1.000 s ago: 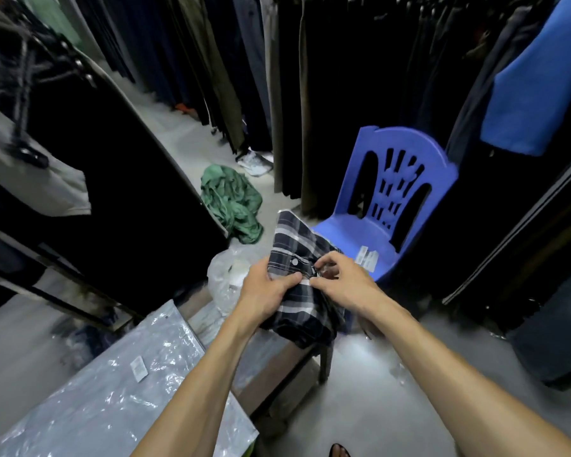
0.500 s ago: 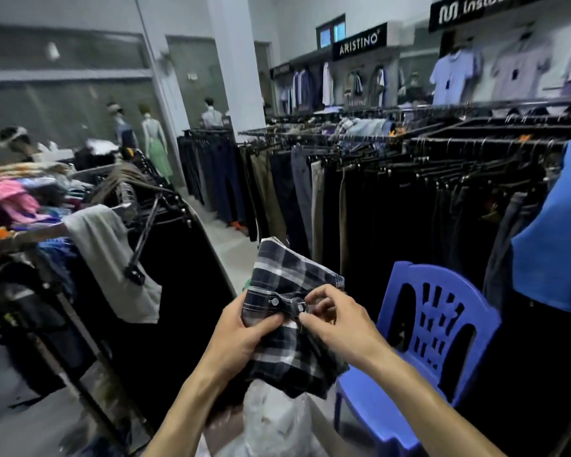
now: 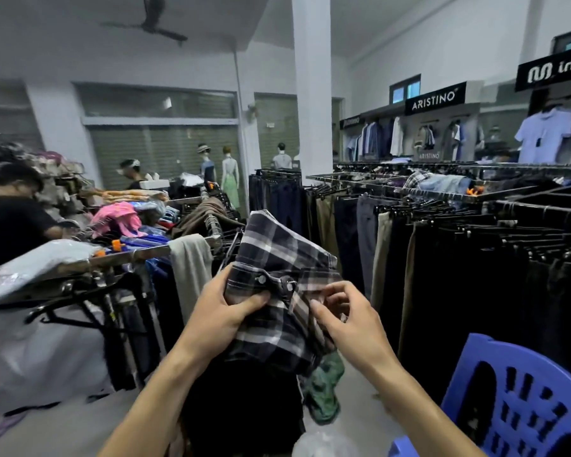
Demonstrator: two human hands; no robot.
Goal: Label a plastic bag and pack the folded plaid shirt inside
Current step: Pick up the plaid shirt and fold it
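The folded plaid shirt (image 3: 277,268), dark navy with white and brown checks, is held up in front of me at chest height. My left hand (image 3: 226,310) grips its left side, thumb pressed on the fabric below a buttoned strip. My right hand (image 3: 346,319) pinches the shirt's right edge with fingertips curled, near the second button. A crumpled clear plastic bag (image 3: 322,443) shows at the bottom edge, below my arms.
A blue plastic chair (image 3: 521,404) stands at the lower right. Racks of dark trousers (image 3: 442,258) line the right side, and a cluttered rack (image 3: 145,252) stands left. A green garment (image 3: 323,390) lies on the floor. A person in black (image 3: 10,219) stands far left.
The view has tilted up from the floor and table to the shop. Both hands lifted the shirt higher; my right fingers shifted from the button strip to the right edge.
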